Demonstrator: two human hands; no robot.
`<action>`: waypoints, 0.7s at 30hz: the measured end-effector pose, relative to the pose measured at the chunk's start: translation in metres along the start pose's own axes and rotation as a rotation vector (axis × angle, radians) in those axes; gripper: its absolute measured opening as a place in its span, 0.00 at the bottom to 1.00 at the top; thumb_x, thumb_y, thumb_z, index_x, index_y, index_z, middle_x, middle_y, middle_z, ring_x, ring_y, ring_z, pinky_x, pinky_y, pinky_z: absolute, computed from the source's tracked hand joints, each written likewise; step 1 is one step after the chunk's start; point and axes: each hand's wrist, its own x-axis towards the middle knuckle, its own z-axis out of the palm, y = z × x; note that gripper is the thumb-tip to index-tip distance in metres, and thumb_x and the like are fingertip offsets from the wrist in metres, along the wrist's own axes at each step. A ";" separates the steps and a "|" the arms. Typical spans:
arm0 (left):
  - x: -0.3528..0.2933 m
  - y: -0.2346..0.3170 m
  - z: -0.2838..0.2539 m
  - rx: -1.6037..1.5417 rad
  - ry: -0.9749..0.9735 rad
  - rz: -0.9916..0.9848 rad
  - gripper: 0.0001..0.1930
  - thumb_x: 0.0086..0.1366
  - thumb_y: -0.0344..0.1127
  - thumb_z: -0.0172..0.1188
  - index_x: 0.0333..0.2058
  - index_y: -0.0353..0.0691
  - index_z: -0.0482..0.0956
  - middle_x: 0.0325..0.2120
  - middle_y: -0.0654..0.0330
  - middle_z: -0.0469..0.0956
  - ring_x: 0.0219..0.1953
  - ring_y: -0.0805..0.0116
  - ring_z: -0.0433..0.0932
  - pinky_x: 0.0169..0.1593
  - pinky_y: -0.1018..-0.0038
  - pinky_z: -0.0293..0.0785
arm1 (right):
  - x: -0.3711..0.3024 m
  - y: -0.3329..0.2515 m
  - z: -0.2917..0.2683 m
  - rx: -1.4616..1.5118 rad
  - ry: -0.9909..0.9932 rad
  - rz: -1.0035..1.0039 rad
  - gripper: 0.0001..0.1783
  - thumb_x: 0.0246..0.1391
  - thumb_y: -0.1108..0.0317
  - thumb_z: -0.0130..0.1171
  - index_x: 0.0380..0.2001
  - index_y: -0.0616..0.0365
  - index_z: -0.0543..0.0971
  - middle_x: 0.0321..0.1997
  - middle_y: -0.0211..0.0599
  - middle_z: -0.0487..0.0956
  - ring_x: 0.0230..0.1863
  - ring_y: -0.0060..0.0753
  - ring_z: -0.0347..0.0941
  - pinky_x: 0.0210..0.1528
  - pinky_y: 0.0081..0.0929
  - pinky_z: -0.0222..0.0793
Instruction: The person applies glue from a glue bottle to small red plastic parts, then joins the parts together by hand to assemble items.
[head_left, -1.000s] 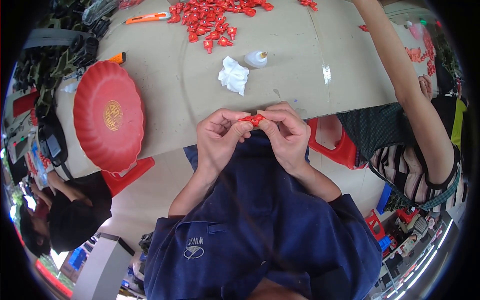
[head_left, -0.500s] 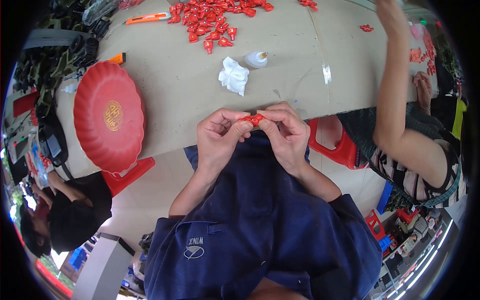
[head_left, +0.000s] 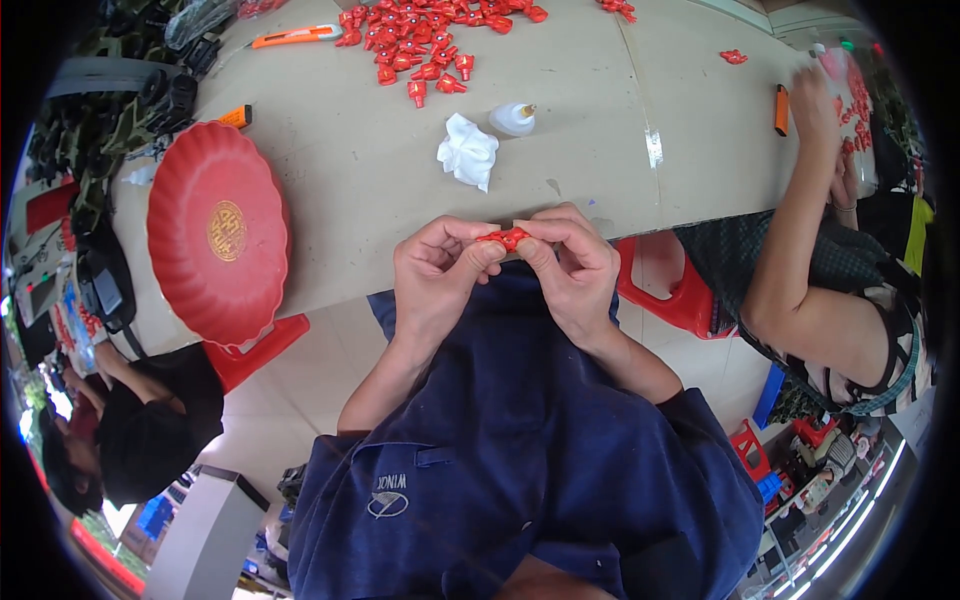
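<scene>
Between my two hands, just over the table's near edge, is a small red plastic figure-like part. My left hand pinches its left end with thumb and forefinger. At its right end, my right hand grips it the same way. Fingertips cover both ends, so its full shape is hidden. Beyond my hands lie a crumpled white tissue and a small white squeeze bottle with a narrow tip. Farther off is a pile of similar red parts.
A red scalloped tray stands at the left of the table. An orange utility knife lies at the far left, and another orange-handled tool at the right. A co-worker's arm reaches over the right side, near a red stool.
The co-worker's raised arm at the right has come down toward the red parts there, and an orange-handled tool now shows on the table beside it. My hands have not visibly moved.
</scene>
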 end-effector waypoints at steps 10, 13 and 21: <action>0.005 0.000 -0.005 -0.139 -0.087 -0.090 0.08 0.56 0.26 0.59 0.36 0.32 0.75 0.27 0.59 0.78 0.24 0.77 0.75 0.26 0.84 0.71 | 0.005 -0.004 -0.006 0.095 -0.066 0.129 0.08 0.48 0.75 0.58 0.34 0.63 0.78 0.33 0.33 0.74 0.33 0.18 0.69 0.34 0.15 0.64; 0.005 0.000 -0.006 -0.185 -0.115 -0.103 0.09 0.56 0.26 0.59 0.37 0.32 0.75 0.28 0.58 0.78 0.25 0.76 0.76 0.27 0.84 0.72 | 0.005 -0.006 -0.008 0.088 -0.069 0.126 0.08 0.48 0.75 0.58 0.35 0.62 0.78 0.33 0.33 0.74 0.33 0.18 0.69 0.35 0.15 0.64; 0.005 0.000 -0.006 -0.182 -0.123 -0.099 0.09 0.57 0.26 0.58 0.37 0.32 0.75 0.27 0.59 0.78 0.25 0.76 0.75 0.26 0.84 0.71 | 0.006 -0.006 -0.011 0.076 -0.082 0.126 0.08 0.47 0.74 0.59 0.34 0.61 0.79 0.32 0.32 0.75 0.33 0.18 0.69 0.34 0.15 0.63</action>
